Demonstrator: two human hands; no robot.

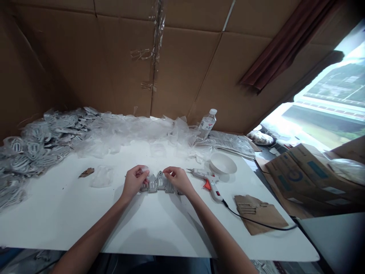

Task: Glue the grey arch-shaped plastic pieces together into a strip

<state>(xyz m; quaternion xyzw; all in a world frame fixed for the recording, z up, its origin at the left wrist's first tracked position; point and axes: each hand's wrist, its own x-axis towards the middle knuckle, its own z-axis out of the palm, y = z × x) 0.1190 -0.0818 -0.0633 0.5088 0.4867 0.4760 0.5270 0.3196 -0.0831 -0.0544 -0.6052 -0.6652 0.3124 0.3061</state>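
Observation:
Several small grey pointed pieces (161, 182) stand or lie side by side in a row on the white table (71, 213). At the row's left end, my left hand (136, 181) is closed, thumb and fingers pinched on something small and pale. My right hand (177, 179) is over the right part of the row, its thumb and index finger together near the tip of one piece. What these fingertips hold is too small to make out. Just right of that hand lies a white glue gun (204, 176) with an orange trigger.
Grey bagged parts (37, 144) are heaped at the left, with clear plastic bags (128, 131) along the back. A bottle (207, 123), a white bowl (223, 163) and torn cardboard (259, 215) are on the right. A black cord crosses the cardboard.

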